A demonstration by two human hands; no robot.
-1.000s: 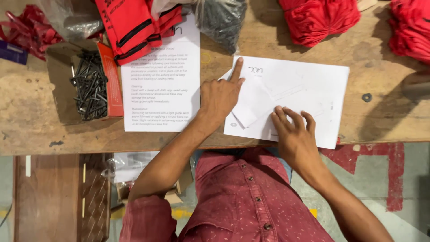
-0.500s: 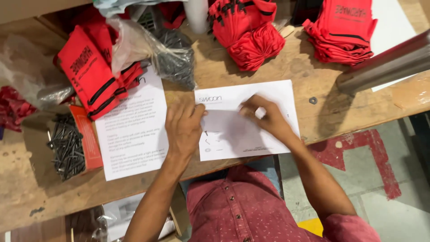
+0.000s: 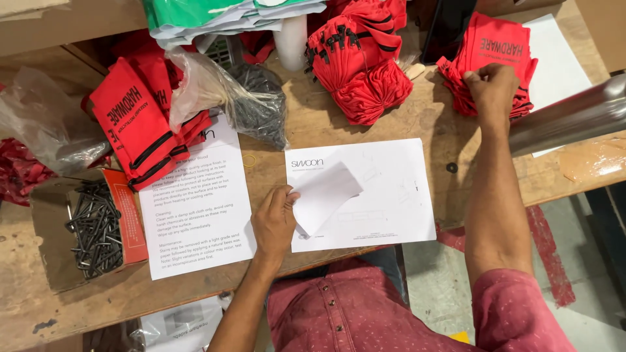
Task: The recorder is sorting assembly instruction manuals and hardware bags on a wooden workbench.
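My left hand pinches the left edge of a small folded white paper. That paper lies on a larger white printed sheet at the near edge of the wooden bench. My right hand is stretched to the far right, its fingers curled on the top red fabric pouch of a stack there.
A printed instruction sheet lies left of my left hand. Beside it is an open box of black screws. Further back are a plastic bag of screws, more red pouches and a metal tube at the right.
My right hand has left the white sheet and reached up right to the stack of red pouches. My left hand has slid to the folded paper's left edge.
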